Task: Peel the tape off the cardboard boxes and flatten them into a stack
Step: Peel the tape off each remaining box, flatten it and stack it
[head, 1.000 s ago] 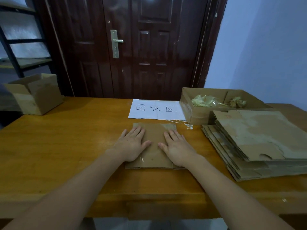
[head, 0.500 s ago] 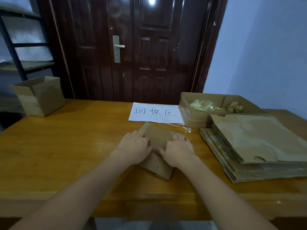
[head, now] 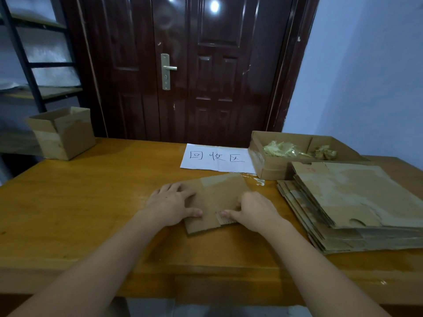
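While the flattened box (head: 215, 200) lies on the table (head: 91, 202), left hand (head: 170, 203) and right hand (head: 254, 211) grip its side edges, fingers curled around them.

I stand at a wooden table (head: 91, 202) of warm orange-brown. Behind it is a dark red-brown panelled door (head: 194, 72) with a brass lever handle (head: 168, 68); two spots of light glare on its top panels. On my right is a pale blue wall (head: 366, 76), on my left a black metal shelf rack (head: 34, 65).
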Motion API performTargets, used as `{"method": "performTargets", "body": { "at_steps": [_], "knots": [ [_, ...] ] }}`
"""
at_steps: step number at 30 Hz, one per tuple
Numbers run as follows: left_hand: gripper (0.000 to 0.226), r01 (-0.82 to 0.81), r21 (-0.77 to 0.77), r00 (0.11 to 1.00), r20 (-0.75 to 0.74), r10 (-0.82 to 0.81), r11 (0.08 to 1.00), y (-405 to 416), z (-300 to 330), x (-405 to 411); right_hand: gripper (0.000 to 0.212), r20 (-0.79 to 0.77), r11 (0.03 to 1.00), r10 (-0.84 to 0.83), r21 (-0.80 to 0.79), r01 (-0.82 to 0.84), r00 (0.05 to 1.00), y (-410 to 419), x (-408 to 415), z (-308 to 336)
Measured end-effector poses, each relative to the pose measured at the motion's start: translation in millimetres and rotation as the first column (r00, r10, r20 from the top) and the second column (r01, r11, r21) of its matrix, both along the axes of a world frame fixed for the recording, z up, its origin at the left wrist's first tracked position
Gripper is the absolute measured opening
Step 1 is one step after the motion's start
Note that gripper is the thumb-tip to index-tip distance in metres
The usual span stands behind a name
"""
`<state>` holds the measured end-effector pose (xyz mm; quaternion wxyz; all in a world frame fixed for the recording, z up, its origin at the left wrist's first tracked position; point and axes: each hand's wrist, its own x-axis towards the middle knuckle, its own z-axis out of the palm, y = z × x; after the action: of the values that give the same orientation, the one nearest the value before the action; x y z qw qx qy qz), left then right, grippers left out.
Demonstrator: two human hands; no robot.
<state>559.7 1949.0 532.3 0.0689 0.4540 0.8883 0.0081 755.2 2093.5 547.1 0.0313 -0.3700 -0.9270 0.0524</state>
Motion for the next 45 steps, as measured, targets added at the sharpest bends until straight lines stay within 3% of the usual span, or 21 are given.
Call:
{"method": "performTargets", "body": {
  "at_steps": [7, 10, 12, 15, 18, 22, 25, 30, 37, 42, 45],
  "knots": [
    [0.094, -0.165, 0.062, 0.986, -0.001, 0.165, 0.984, 7, -10, -9, 0.069, -0.131, 0.99, 0.081, -0.101, -0.094, 0.988, 11, 21, -11],
    [0.091, -0.152, 0.075, 0.988, 0.012, 0.151, 0.986, 10, -16, -10, 0.1, -0.12, 0.985, -0.028, -0.174, 0.007, 0.992, 17, 25, -18],
    [0.087, -0.13, 0.125, 0.991, 0.054, 0.124, 0.984, 9, -19, -11, 0.111, -0.101, 0.976, -0.061, -0.213, 0.038, 0.993, 19, 25, -22],
    [0.083, -0.112, 0.286, 0.985, 0.158, 0.069, 0.952, 1, -21, -10, 0.101, -0.227, 0.964, -0.074, -0.265, 0.012, 0.971, 16, 25, -22],
    [0.072, -0.144, 0.482, 0.965, 0.26, 0.016, 0.864, -6, -20, -3, 0.078, -0.484, 0.942, -0.146, -0.334, -0.028, 0.863, 11, 25, -14],
    [0.061, -0.264, 0.66, 0.874, 0.472, -0.116, 0.704, 0, 3, 10, 0.057, -0.671, 0.978, -0.156, -0.208, 0.017, 0.725, 12, 21, 21],
    [0.062, -0.217, 0.732, 0.9, 0.406, -0.159, 0.646, 10, 29, 14, 0.061, -0.661, 0.991, -0.129, -0.116, 0.07, 0.739, 21, 23, 57],
    [0.049, -0.108, 0.772, 0.949, 0.268, -0.166, 0.626, 44, 75, 46, 0.067, -0.57, 0.986, -0.103, 0.047, 0.158, 0.815, 42, 46, 99],
    [0.034, -0.008, 0.761, 0.914, 0.269, -0.304, 0.649, 119, 108, 124, 0.07, -0.457, 0.952, -0.256, 0.031, 0.303, 0.852, 101, 139, 130],
    [0.058, 0.021, 0.769, 0.83, 0.343, -0.44, 0.639, 172, 102, 184, 0.068, -0.362, 0.913, -0.363, 0.048, 0.406, 0.859, 135, 208, 138],
    [0.083, 0.092, 0.711, 0.813, 0.351, -0.465, 0.697, 194, 89, 210, 0.067, -0.276, 0.894, -0.419, 0.039, 0.446, 0.865, 156, 242, 134]
  ]
}}
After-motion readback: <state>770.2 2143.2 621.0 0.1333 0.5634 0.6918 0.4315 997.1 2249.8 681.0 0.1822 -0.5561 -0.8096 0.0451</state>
